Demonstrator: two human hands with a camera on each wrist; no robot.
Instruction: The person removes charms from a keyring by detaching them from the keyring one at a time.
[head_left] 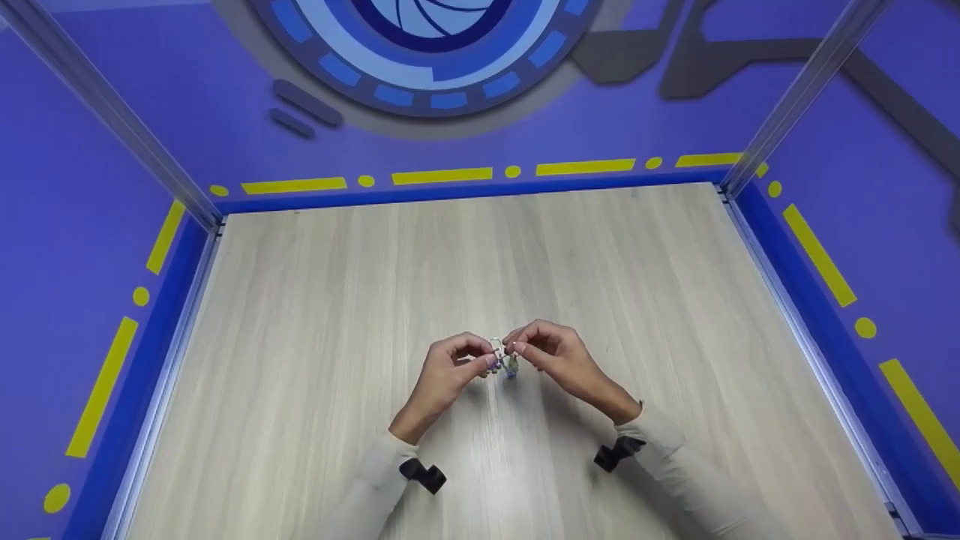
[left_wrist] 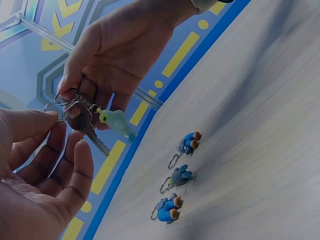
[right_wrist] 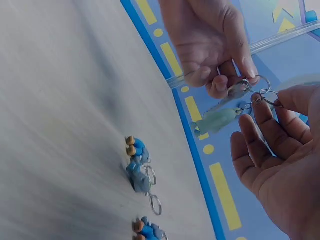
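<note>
My left hand and right hand face each other close together, above the wooden table. The left thumb and fingers pinch a metal split ring beside a silver key. Opposite, the right thumb and fingertips pinch a ring of a keychain, whose short chain carries a pale green figurine with a bluish end. Key and figurine hang side by side between the hands. Where the rings cross, fingers partly hide them, and I cannot tell whether they are linked.
Three keychains lie on the table in the left wrist view: a blue-clad figure, a grey-blue one and another blue-clad one, each with a ring. Blue-purple walls enclose the table's back and sides.
</note>
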